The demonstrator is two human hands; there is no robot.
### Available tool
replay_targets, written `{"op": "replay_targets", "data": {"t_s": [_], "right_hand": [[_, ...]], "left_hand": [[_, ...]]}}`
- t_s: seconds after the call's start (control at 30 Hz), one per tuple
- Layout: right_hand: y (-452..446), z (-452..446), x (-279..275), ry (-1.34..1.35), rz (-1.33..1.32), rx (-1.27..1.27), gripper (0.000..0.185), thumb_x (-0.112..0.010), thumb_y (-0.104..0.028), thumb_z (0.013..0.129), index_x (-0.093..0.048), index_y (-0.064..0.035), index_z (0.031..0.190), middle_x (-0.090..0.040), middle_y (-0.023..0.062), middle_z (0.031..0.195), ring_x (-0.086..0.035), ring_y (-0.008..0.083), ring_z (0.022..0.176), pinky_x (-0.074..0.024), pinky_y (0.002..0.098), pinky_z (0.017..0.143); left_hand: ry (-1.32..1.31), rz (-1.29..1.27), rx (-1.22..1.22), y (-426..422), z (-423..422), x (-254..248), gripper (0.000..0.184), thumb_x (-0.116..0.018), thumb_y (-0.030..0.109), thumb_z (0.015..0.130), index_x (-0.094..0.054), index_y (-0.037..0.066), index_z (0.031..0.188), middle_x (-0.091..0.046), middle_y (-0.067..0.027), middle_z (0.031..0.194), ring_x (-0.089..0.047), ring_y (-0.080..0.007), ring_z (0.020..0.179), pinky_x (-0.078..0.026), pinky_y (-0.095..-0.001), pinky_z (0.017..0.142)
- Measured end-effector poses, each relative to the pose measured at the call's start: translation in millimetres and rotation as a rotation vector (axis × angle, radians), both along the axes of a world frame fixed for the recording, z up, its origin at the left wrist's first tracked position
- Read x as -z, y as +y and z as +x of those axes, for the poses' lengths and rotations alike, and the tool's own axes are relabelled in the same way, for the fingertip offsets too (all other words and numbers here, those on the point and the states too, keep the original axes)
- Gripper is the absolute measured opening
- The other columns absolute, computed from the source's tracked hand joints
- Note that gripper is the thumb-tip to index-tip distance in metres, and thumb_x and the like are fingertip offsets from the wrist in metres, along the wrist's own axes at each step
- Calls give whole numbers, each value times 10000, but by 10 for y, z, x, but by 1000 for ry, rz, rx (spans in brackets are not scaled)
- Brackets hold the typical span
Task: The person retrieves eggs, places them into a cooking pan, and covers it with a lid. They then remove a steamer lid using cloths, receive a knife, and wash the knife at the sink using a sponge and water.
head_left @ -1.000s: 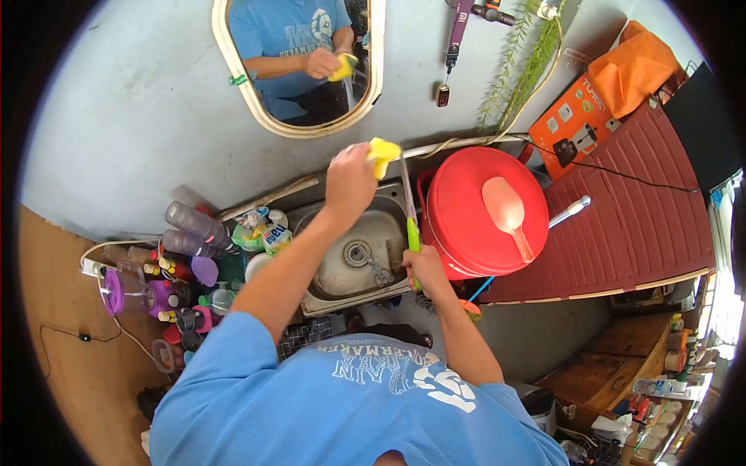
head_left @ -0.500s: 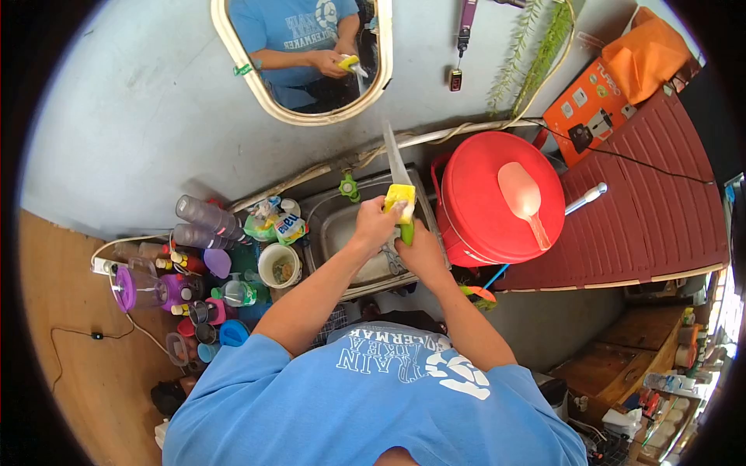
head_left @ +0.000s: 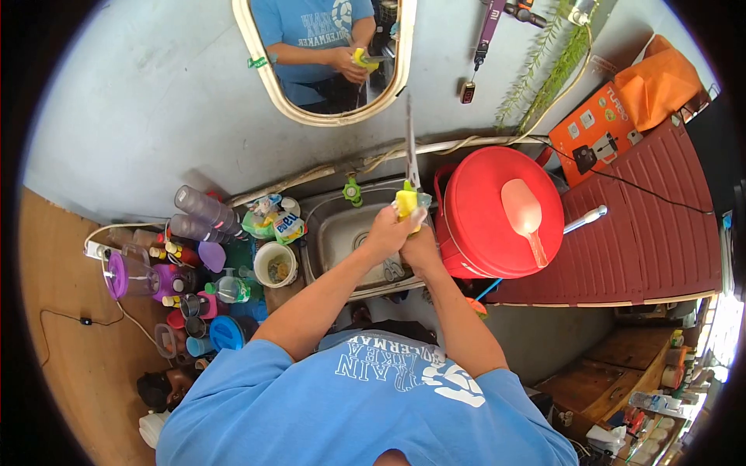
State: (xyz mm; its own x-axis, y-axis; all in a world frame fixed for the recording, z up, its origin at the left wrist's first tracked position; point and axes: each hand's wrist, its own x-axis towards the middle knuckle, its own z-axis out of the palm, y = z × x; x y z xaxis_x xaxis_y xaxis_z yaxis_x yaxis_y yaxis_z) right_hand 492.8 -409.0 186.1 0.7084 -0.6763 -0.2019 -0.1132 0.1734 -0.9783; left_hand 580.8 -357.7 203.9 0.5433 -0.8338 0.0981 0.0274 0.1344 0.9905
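My left hand [head_left: 388, 233] is closed on a yellow sponge [head_left: 407, 203], pressed around the base of a knife [head_left: 412, 147]. The long blade points up and away, toward the wall. Just to the right, my right hand [head_left: 422, 250] is wrapped round the knife's green handle, mostly hidden behind the sponge and my left hand. Both hands are over the right side of a metal sink [head_left: 330, 233]. Scissors [head_left: 392, 269] lie in the basin, partly behind my forearm.
A red lidded bucket [head_left: 478, 210] with a pink scoop [head_left: 522, 208] stands right of the sink. On the left are a white tub [head_left: 276, 265], bottles and a blender [head_left: 128, 273]. A green tap [head_left: 352, 191] and a mirror [head_left: 330, 116] are at the wall.
The sponge has moved from near the blade's tip down to the handle end, and both hands are now together. The blade has turned more upright since half a second ago.
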Motion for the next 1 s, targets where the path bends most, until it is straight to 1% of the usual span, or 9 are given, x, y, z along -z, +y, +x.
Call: {"op": "replay_targets", "data": {"t_s": [0.13, 0.27, 0.37, 0.5, 0.67, 0.77, 0.8, 0.87, 1.0], "right_hand": [[-153, -23, 69, -217, 672, -323, 135, -647, -38, 816, -590, -102, 920, -526, -36, 676, -484, 78, 512, -331, 255, 419], [-179, 16, 71, -260, 847, -523, 178, -682, -40, 804, -533, -110, 871, -444, -61, 638, -425, 53, 497, -261, 239, 393], [135, 218, 66, -170, 687, -215, 95, -628, -163, 904, -547, -121, 930, -447, -48, 604, -370, 64, 424, -229, 230, 395], [123, 427, 816, -210, -395, 109, 158, -671, -140, 883, -581, -121, 1012, -601, -23, 818, -575, 84, 637, -379, 243, 454], [67, 196, 340, -155, 552, -96, 200, -653, -144, 900, -610, -93, 1089, -665, 10, 906, -639, 126, 760, -489, 305, 575], [-20, 219, 484, -202, 590, -239, 194, -657, -145, 896, -640, -86, 1080, -682, 16, 938, -660, 160, 836, -518, 348, 672], [-27, 247, 541, -218, 599, -287, 193, -658, -145, 894, -649, -84, 1077, -687, 17, 948, -667, 171, 861, -528, 362, 704], [142, 379, 580, -354, -148, 201, 157, -652, -175, 898, -648, -68, 1014, -692, 69, 912, -688, 254, 851, -531, 399, 714], [132, 251, 102, -141, -710, 230, 226, -657, -223, 889, -638, -23, 992, -689, 164, 929, -692, 346, 889, -537, 428, 717]], "left_hand": [[-9, 199, 204, 19, 286, -131, 301, -661, 343, 961, -637, 62, 857, -574, 47, 767, -481, -48, 689, -413, -266, 583], [-43, 246, 251, 71, 299, -280, 354, -705, 379, 915, -648, 41, 825, -605, 10, 736, -531, -90, 661, -448, -288, 595], [-354, 442, 24, 37, 170, -357, 457, -694, 444, 896, -659, -7, 829, -667, -111, 748, -640, -240, 693, -499, -362, 643], [-640, 746, -241, 78, -37, -547, 564, -613, 502, 921, -650, -61, 899, -679, -269, 833, -667, -453, 842, -524, -458, 731], [-616, 319, -57, 70, 168, -194, 503, -606, 457, 939, -641, -44, 956, -691, -228, 830, -680, -412, 810, -524, -469, 712], [-431, 327, 12, 51, 218, -204, 476, -633, 390, 929, -597, -78, 1010, -691, -240, 852, -680, -406, 828, -530, -482, 718], [-703, 447, -58, 70, 169, -190, 497, -638, 377, 923, -570, -105, 1019, -686, -255, 845, -681, -407, 826, -535, -484, 721], [-1008, 646, -154, 126, 22, -455, 538, -642, 346, 915, -514, -168, 1009, -672, -287, 830, -685, -417, 835, -544, -501, 745], [-806, 588, -176, 58, 75, -326, 453, -590, 342, 927, -543, -100, 1016, -681, -274, 847, -680, -438, 862, -496, -493, 866]]}}
